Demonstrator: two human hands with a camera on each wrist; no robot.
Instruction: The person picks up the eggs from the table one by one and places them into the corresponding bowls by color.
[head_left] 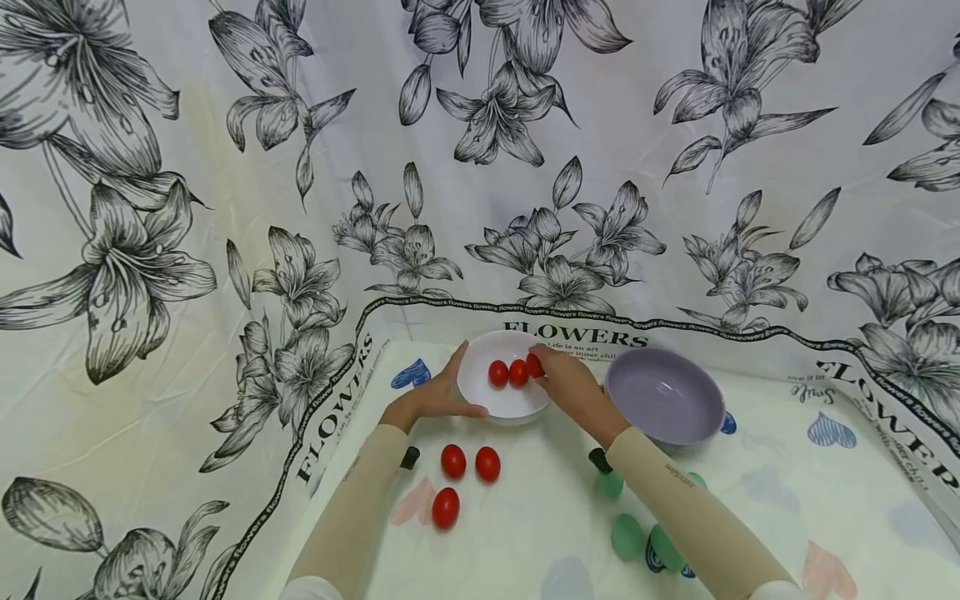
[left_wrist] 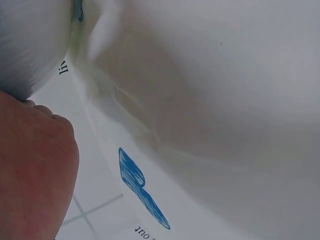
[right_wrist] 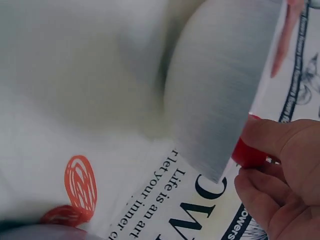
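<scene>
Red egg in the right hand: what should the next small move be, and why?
Probably lower the red egg and let go: the right hand pinches it at the edge of the white bowl, the left hand grips that bowl, and two more red eggs lie inside.

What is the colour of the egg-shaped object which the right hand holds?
The egg-shaped object is red, best seen in the right wrist view.
</scene>
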